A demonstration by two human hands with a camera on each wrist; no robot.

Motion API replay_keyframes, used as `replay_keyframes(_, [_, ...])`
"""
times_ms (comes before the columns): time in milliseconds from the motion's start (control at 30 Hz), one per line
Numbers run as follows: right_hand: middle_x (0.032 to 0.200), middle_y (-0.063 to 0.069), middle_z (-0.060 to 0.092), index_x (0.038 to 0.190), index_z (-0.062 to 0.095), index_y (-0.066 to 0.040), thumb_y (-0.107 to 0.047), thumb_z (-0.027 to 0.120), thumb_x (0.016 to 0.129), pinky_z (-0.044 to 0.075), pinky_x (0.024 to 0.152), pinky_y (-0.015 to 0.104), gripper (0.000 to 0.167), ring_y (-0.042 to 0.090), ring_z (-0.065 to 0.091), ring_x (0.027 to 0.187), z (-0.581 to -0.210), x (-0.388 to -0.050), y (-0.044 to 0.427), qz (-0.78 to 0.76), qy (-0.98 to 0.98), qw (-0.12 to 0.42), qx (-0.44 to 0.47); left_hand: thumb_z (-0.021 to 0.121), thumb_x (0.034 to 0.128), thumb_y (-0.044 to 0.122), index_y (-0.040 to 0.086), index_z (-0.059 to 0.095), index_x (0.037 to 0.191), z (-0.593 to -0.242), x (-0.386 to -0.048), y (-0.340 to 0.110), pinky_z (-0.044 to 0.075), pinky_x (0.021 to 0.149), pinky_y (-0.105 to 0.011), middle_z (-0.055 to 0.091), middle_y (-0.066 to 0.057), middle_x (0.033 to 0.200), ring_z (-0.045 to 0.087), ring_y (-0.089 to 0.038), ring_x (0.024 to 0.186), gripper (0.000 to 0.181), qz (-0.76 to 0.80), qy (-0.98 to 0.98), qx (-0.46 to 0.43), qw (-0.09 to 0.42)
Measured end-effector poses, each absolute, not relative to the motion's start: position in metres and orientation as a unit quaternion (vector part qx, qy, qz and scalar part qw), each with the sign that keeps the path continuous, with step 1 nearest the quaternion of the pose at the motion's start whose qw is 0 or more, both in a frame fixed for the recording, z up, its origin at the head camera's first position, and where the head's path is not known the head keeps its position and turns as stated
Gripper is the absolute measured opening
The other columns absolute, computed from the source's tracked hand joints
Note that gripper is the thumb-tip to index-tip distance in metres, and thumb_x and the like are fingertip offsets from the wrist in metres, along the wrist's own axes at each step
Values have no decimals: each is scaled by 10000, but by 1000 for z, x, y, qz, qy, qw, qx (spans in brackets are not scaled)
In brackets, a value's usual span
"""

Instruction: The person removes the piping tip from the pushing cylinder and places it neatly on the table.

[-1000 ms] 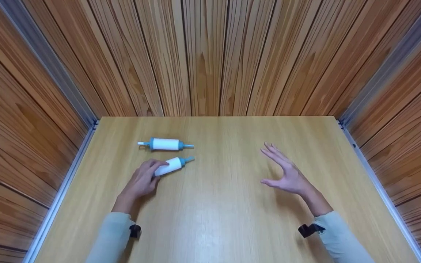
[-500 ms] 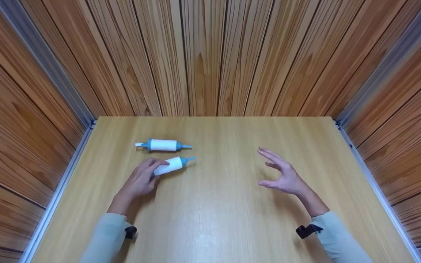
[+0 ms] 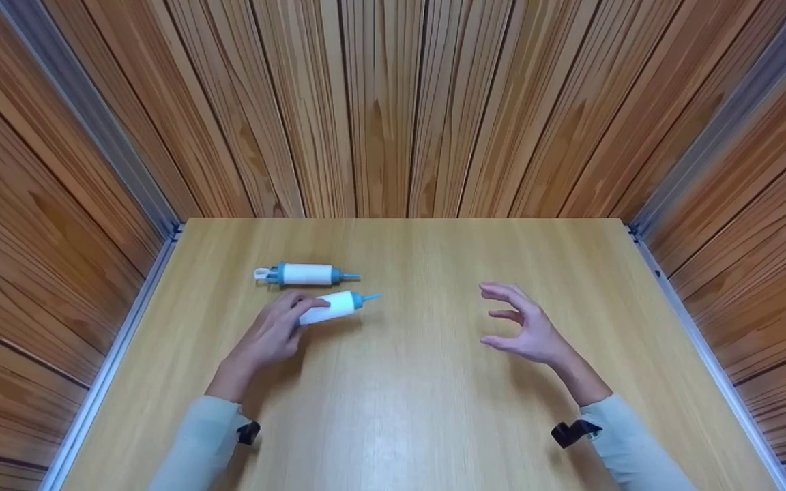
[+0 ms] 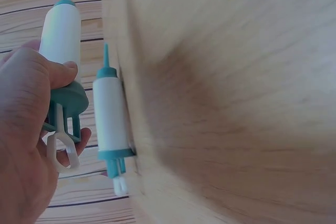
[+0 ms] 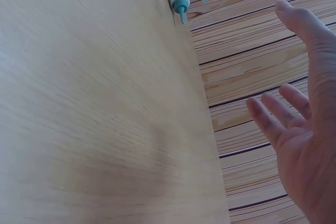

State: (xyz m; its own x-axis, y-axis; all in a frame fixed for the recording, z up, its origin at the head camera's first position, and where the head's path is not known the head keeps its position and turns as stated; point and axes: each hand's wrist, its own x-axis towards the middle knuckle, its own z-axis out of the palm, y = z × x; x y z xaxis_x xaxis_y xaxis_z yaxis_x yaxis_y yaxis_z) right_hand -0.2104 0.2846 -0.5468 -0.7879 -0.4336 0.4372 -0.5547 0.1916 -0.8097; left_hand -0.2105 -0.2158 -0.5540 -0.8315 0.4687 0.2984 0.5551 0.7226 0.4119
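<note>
My left hand (image 3: 271, 332) grips a syringe (image 3: 329, 308) with a white barrel and a teal nozzle pointing right. In the left wrist view, the thumb lies across the barrel of the held syringe (image 4: 61, 30), just above its teal collar; a white looped handle shows below. That syringe looks raised off the table, by its shadow. A second, similar syringe (image 3: 308, 274) lies on its side just beyond, nozzle also to the right. Well to the right, my right hand (image 3: 535, 334) hovers with fingers spread and gently bent, holding nothing.
A light wooden table (image 3: 393, 409) spreads beneath both hands. Wood-plank walls (image 3: 383, 109) stand behind and at both sides, with metal rails (image 3: 120, 334) along the table's side edges. Black wrist cameras (image 3: 574, 432) sit on the sleeves.
The left hand has lifted the syringe slightly and carried it a little to the right. The right hand's fingers have bent somewhat more. The lying syringe's looped handle has turned into view.
</note>
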Motion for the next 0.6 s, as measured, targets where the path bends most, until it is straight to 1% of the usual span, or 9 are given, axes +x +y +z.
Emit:
replay_keyframes(133, [1609,-13,601,1595,535,76,151,905,820,627,1107,269,862,62,622,1481,-547,-213,283,554,-762,57,329,764,976,-98,207,685,1456,-548,-212,-211,583,1162,-631,677,-154,1432,659,-387,1301,573,-244,-917,-298,100])
replay_keyframes(200, [1608,-105,593,1589,528,96,170,891,819,626,1104,258,854,62,629,1477,-547,-213,282,558,-757,63,334,762,970,-106,204,689,1465,-546,-213,-208,589,1151,-633,679,-163,1428,662,-397,1297,589,-241,-913,-311,111])
replay_keyframes(267, [1606,-134,595,1582,526,109,188,879,815,622,1102,245,848,65,634,1475,-546,-214,280,563,-752,67,336,772,962,-104,224,686,1488,-544,-214,-206,591,1152,-632,679,-165,1440,664,-399,1307,626,-237,-910,-320,119])
replay_keyframes(367, [1597,-141,609,1574,541,102,189,878,817,617,1106,234,834,73,637,1475,-545,-214,277,563,-752,68,335,795,946,-102,246,684,1516,-541,-214,-203,598,1152,-624,680,-179,1465,670,-401,1319,677,-227,-907,-330,130])
replay_keyframes(433, [1590,-148,616,1569,553,89,182,882,820,609,1113,225,823,58,628,1479,-545,-213,275,560,-756,67,333,807,936,-100,258,681,1530,-540,-213,-201,600,1153,-615,679,-184,1477,670,-397,1326,705,-221,-907,-335,132])
replay_keyframes(600, [1577,-161,622,1557,581,68,150,892,834,587,1143,217,791,-3,591,1490,-545,-211,269,548,-763,65,337,818,954,-60,268,674,1556,-536,-212,-196,599,1159,-600,668,-188,1505,666,-386,1341,700,-216,-905,-346,125])
